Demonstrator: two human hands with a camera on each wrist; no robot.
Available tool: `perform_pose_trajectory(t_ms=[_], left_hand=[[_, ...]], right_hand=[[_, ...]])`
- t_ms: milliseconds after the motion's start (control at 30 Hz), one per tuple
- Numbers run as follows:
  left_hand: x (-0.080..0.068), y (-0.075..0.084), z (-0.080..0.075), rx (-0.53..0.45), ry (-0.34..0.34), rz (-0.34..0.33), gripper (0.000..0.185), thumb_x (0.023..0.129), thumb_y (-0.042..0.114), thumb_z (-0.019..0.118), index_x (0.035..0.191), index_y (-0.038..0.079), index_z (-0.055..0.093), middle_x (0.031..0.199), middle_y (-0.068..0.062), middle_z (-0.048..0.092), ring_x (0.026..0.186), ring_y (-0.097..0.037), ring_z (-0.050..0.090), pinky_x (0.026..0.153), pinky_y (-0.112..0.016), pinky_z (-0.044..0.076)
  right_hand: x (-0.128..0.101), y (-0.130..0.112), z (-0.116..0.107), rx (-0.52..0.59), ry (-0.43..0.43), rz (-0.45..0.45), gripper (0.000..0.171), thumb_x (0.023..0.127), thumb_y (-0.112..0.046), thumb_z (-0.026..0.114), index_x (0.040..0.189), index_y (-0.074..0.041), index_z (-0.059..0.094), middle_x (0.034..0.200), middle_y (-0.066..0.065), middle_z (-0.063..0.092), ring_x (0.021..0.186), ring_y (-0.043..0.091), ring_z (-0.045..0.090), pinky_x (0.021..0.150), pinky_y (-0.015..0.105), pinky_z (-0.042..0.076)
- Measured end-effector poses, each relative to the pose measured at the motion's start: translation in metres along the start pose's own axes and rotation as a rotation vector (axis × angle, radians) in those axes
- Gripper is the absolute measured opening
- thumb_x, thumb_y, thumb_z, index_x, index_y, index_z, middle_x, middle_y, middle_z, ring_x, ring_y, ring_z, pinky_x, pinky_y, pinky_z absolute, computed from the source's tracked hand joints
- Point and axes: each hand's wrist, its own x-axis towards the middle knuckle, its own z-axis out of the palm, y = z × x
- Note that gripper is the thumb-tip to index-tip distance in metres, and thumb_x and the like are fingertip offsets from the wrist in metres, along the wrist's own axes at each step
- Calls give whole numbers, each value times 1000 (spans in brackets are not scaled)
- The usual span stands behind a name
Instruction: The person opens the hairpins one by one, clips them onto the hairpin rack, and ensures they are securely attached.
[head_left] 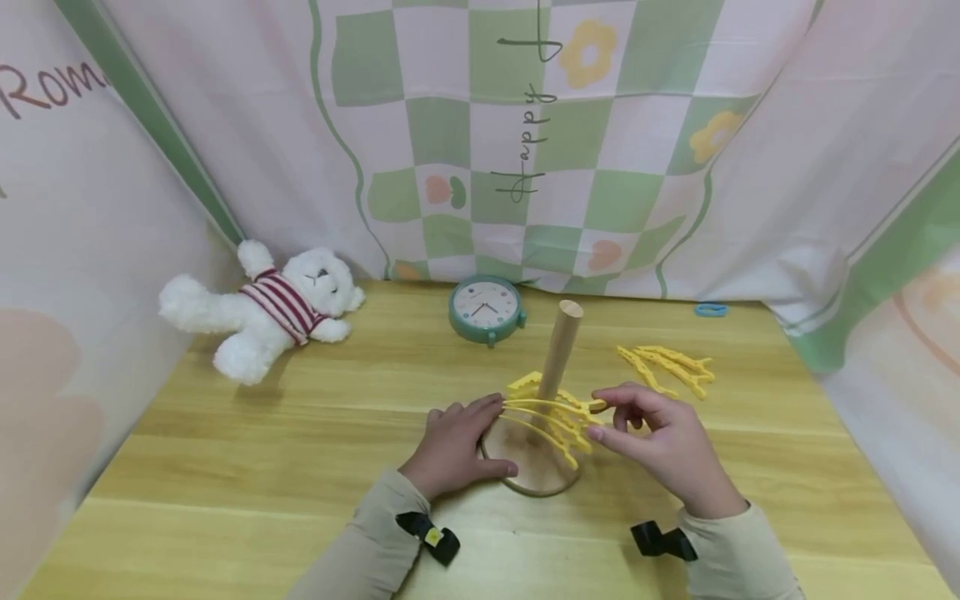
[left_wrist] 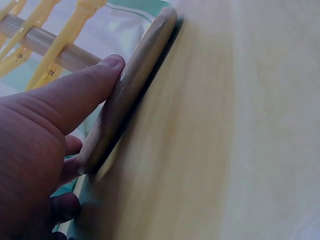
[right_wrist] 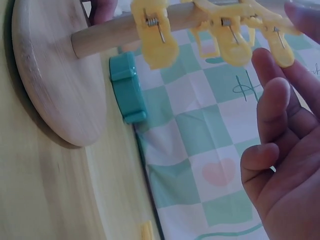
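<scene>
A person's left hand (head_left: pixel 452 446) presses nearly straight fingers on the wooden stand (head_left: pixel 537 471) mid-bench; the right hand (head_left: pixel 660 442) pinches a yellow clothespin (head_left: pixel 570 410) at the dowel (head_left: pixel 558 354); steadying the base firmly should keep clipping clean.

A staged home play corner; teddy bear (head_left: pixel 262 312), alarm clock (head_left: pixel 486 309), checkered cloth backdrop (head_left: pixel 525 142)

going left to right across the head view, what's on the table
teddy bear → left hand → alarm clock → wooden peg stand → right hand → loose yellow clothespins → blue ring
</scene>
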Motion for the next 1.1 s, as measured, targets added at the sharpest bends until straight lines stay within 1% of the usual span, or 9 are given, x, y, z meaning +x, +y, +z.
perform_pose_trajectory(t_ms=[133, 233, 400, 500, 667, 800, 900, 1000, 1100], left_hand=[[0, 0, -1, -6, -13, -4, 101, 64, 78, 57, 145, 23, 33, 149, 9, 29, 106, -13, 44, 79, -34, 27], [-1, 2, -2, -2, -27, -9, 111, 57, 83, 56, 146, 22, 31, 150, 9, 27, 106, -12, 43, 80, -34, 27], [0, 3, -2, 13, -25, -22, 113, 55, 84, 55, 146, 21, 31, 150, 9, 28, 107, -13, 43, 80, -35, 27], [1, 4, -1, 19, -14, -35, 113, 56, 83, 57, 146, 21, 31, 150, 9, 28, 110, -14, 43, 81, -36, 28], [1, 4, 1, 10, 7, -59, 114, 56, 83, 57, 147, 20, 29, 150, 7, 29, 116, -17, 43, 82, -38, 28], [1, 5, 2, -2, 18, -75, 115, 56, 83, 57, 147, 19, 28, 150, 5, 29, 118, -19, 43, 83, -39, 28], [0, 4, 2, -8, 23, -81, 115, 55, 83, 57, 147, 19, 28, 150, 5, 29, 118, -19, 43, 82, -38, 28], [0, 5, 2, -9, 25, -78, 115, 55, 83, 57, 147, 19, 29, 150, 5, 29, 117, -19, 43, 82, -38, 28], [0, 5, 3, -3, 25, -71, 114, 56, 83, 57, 147, 19, 29, 150, 5, 29, 116, -19, 43, 81, -37, 28]], right_hand=[[0, 1, -3, -26, 0, 1, 33, 74, -13, 78, 105, -17, 68, 85, -2, 66, 69, 12, 53, 64, 25, 42], [0, 1, -6, -33, -2, -4, 31, 75, -13, 77, 105, -18, 68, 88, -3, 67, 69, 11, 53, 65, 26, 40], [0, 0, -12, -3, 9, -22, 24, 79, -7, 73, 102, -11, 68, 93, 3, 69, 72, 12, 55, 64, 23, 41], [1, -1, -17, -10, 50, -13, 20, 81, -4, 70, 100, -8, 68, 92, 5, 69, 74, 12, 56, 63, 21, 42], [0, 11, -30, -94, 141, 46, 16, 81, -5, 71, 97, -8, 68, 88, 5, 69, 74, 11, 57, 62, 19, 42], [-1, 29, -40, -207, 201, 86, 17, 81, -15, 73, 97, -14, 70, 84, -3, 69, 71, 9, 54, 61, 18, 41], [-2, 42, -45, -276, 240, 139, 19, 80, -23, 74, 98, -16, 70, 84, -6, 67, 69, 8, 52, 58, 17, 41], [-3, 54, -48, -287, 275, 209, 24, 81, -29, 73, 100, -16, 70, 86, -7, 65, 67, 9, 52, 55, 18, 41], [-4, 65, -50, -286, 286, 279, 32, 81, -35, 72, 105, -15, 68, 89, -2, 63, 67, 10, 52, 52, 20, 42]])
